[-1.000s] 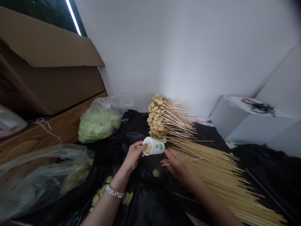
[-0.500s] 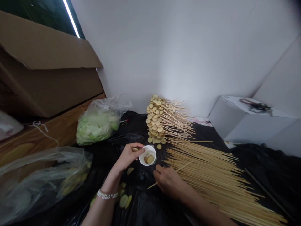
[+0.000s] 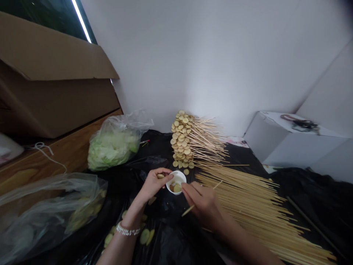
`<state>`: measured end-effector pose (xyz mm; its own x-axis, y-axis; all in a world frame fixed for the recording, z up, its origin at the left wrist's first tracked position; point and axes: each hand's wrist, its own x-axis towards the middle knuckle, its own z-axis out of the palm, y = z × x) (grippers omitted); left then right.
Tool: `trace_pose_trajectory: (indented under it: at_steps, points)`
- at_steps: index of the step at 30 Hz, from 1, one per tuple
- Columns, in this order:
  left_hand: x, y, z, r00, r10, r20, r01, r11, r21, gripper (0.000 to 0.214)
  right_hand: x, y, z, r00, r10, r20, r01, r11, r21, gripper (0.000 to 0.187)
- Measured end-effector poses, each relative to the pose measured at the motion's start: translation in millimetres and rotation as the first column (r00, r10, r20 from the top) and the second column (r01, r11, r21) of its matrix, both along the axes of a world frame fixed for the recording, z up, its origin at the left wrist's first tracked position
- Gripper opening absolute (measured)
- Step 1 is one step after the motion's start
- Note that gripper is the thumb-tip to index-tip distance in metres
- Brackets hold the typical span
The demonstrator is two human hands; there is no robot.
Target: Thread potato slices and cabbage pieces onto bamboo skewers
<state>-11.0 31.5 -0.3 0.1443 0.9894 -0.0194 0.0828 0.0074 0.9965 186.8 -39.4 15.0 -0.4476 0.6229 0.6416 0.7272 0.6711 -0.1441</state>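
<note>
In the head view, my left hand (image 3: 151, 186) pinches a few pale round slices (image 3: 160, 176), which look like potato. Its thumb reaches the left rim of a small white paper cup (image 3: 180, 175). Inside the cup lie a pale slice (image 3: 177, 188) and some brownish bits. My right hand (image 3: 203, 204) is closed around a thin bamboo skewer (image 3: 188, 211) that pokes out on both sides of the fist. The fingertips of this hand are at the cup's right rim; whether they grip it I cannot tell.
Beyond the cup stands a stack of skewered slices (image 3: 181, 140). Loose bamboo skewers (image 3: 248, 206) spread to the right. On the left are a bag of cut cabbage (image 3: 114, 147), a clear bag (image 3: 85, 209) of slices and a cardboard box (image 3: 68, 103). Loose slices (image 3: 145, 236) lie near my left wrist.
My right hand has moved up to the cup's right rim with the skewer still in it. The cup and my left hand have shifted slightly right.
</note>
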Motion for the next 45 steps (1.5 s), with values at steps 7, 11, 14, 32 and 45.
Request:
trace_pose_trajectory:
  at_steps: [7,11,14,32,45]
  points:
    - [1.7,1.8,-1.4,0.997,0.058,0.048,-0.058,0.998,-0.003,0.034,3.4,22.1,-11.1,0.991,-0.114,0.073,0.110,0.992,0.060,0.031]
    - [-0.7,2.2,2.0,0.943,0.106,0.314,-0.083,0.993,-0.087,0.026,18.7,21.4,-12.2,0.982,-0.179,0.063,0.177,0.984,0.034,0.032]
    - [-5.8,-0.8,8.6,0.756,0.084,0.649,0.129,0.953,-0.273,0.016,24.3,21.0,-8.8,0.978,-0.198,0.068,0.199,0.980,-0.006,0.034]
    - [5.3,-28.8,4.4,0.589,-0.299,0.751,0.639,0.740,-0.207,0.035,8.9,20.6,-28.2,0.974,-0.005,0.225,0.080,0.943,-0.322,0.035]
    - [15.2,-31.3,-3.3,0.620,-0.494,0.609,0.734,0.640,-0.227,0.042,16.8,25.0,-28.2,0.949,-0.204,0.239,0.265,0.929,-0.259,0.043]
